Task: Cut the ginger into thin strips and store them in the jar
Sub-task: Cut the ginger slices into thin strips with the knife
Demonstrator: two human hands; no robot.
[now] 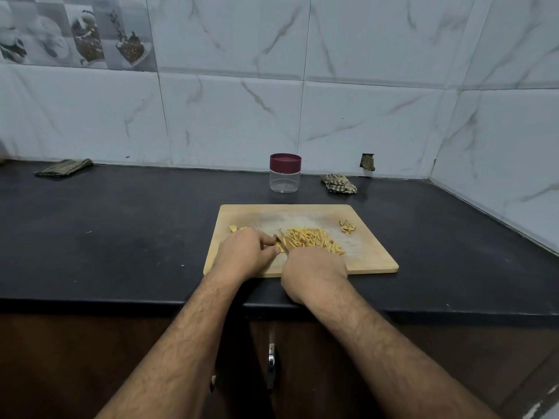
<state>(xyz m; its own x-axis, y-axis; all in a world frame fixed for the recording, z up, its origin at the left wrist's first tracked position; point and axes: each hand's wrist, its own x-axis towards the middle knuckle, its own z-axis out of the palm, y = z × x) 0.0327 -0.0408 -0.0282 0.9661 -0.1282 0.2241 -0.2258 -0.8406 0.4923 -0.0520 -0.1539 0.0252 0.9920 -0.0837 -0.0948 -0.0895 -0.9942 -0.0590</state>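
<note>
Head view. The left hand (243, 255) pins a small ginger piece (279, 247) to the cutting board (372, 255), fingers curled and pressing on it, thumb tip just beside the knife (281, 241). The right hand (314, 275) is curled round the knife handle, which it hides; only a short stretch of blade shows, standing between the held piece and the pile of cut strips (311, 239).

Risks, as judged: the held piece is small and the left fingertips lie very near the blade, so a slip or a roll of the piece could bring the edge onto a finger. Strips at the right end of the pile could be pushed off toward the countertop (121, 225). The jar (285, 173), far of the board, has its maroon lid on; it must be opened before storing.

Count: one board, one knife, one jar, one strip pile, one held piece, a few uncut bits (234, 228) at the board's left, one heap of peelings (347, 227) at far right, two cloths (64, 167) (338, 183).
</note>
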